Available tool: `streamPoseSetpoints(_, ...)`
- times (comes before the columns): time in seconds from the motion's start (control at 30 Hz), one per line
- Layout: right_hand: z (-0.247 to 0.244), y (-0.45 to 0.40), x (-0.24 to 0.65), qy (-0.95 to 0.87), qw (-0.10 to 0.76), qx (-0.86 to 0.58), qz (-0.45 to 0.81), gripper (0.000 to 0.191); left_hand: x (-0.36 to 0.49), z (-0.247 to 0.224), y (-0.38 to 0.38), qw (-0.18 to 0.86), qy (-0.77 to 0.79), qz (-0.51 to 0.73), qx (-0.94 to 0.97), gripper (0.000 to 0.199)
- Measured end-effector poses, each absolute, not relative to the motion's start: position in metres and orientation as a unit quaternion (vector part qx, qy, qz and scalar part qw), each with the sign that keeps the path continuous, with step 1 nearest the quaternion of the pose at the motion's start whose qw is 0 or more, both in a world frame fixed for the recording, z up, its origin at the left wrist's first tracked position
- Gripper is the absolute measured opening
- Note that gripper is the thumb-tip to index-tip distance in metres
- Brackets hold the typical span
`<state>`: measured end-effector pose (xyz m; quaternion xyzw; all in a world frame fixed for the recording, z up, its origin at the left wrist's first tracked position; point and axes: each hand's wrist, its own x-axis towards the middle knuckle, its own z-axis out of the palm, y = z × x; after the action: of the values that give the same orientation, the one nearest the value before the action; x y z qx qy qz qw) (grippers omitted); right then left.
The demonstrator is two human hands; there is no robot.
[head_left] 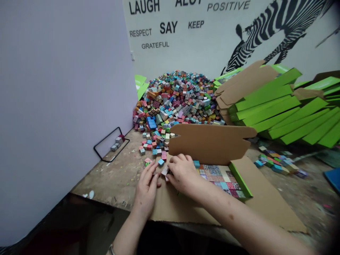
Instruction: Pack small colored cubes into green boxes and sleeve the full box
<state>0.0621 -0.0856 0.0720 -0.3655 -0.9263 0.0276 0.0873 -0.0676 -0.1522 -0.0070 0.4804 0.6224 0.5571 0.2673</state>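
My right hand (184,174) is closed over the near left side of an open cardboard box, with a small pale block (165,171) pinched at its fingertips. Just left of it rests my left hand (146,187), its fingers stretched forward beside the pale block. A pink and green block (148,162) and a light blue block (160,162) lie by the fingertips. Patterned blocks (216,175) are packed in rows inside the box, whose right wall (241,180) is green. My right hand and forearm hide the box's left and front parts.
A large heap of colourful blocks (180,94) rises against the wall. Green flat boxes (281,109) are stacked at the right, near a few loose blocks (278,163). A black wire frame (106,136) stands at the left. Cardboard (268,187) lies under the box.
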Motion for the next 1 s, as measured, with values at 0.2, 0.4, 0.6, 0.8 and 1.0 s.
streamPoseSetpoints(0.2,0.071,-0.076,0.04,-0.933,0.0,-0.359,-0.019,0.022,-0.069,-0.01,-0.154,0.313,0.621,0.568,0.44,0.041)
streamPoseSetpoints(0.4,0.068,-0.08,0.039,-0.926,0.071,-0.37,-0.008,0.022,-0.072,-0.013,-0.152,0.303,0.624,0.575,0.435,0.039)
streamPoseSetpoints(0.6,0.095,-0.092,0.096,-0.857,0.249,-0.424,0.156,0.027,-0.071,-0.012,-0.152,0.336,0.632,0.572,0.399,0.041)
streamPoseSetpoints(0.8,0.076,-0.076,0.169,-0.809,0.183,-0.531,0.177,0.03,-0.07,-0.007,-0.153,0.328,0.676,0.518,0.408,0.042)
streamPoseSetpoints(1.0,0.053,-0.075,0.175,-0.786,0.139,-0.581,0.156,0.039,-0.068,-0.003,-0.154,0.307,0.692,0.491,0.431,0.041)
